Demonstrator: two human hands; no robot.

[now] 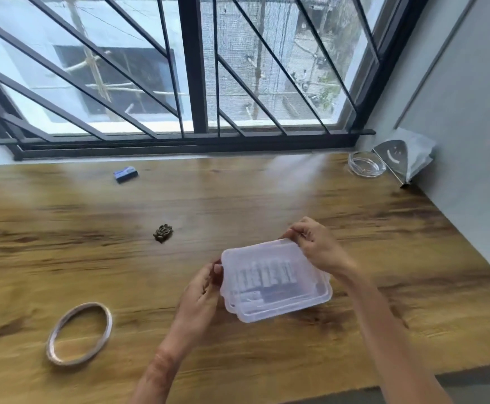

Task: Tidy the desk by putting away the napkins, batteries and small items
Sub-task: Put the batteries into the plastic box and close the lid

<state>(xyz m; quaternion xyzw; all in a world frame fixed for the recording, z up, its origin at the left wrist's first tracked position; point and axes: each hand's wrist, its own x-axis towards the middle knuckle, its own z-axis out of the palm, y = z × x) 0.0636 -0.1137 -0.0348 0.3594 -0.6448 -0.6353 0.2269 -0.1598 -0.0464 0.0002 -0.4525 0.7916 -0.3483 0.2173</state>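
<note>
Nearest the camera, two bare forearms reach out over the wooden surface (pixel 354 228), its brown grain streaked dark and light. Between them sits a clear plastic box (pixel 276 282), thin-walled and round-cornered, with a translucent lid (pixel 270 258) on top. The left hand (pixel 201 290) has its grip closed on the box's left edge, seemingly to steady it; the right hand (pixel 315 243) pinches the lid's far corner, so the lid is probably being pressed on or peeled off, and I cannot tell which. Through the cloudy plastic the batteries (pixel 267 277) show as a row of pale cylinders lying side by side, so this part of the tidying looks done. Small items lie loose on the surface: a coil of thin pale wire (pixel 79 333) near the left, a small dark, knobbly metal ornament (pixel 163 233) further out, and a little blue box (pixel 125 173) close to the window. At the far right corner a glass ashtray (pixel 366 164) stands just beside a shiny metal holder (pixel 392 160) with white napkins (pixel 418 154) tucked upright behind it.
</note>
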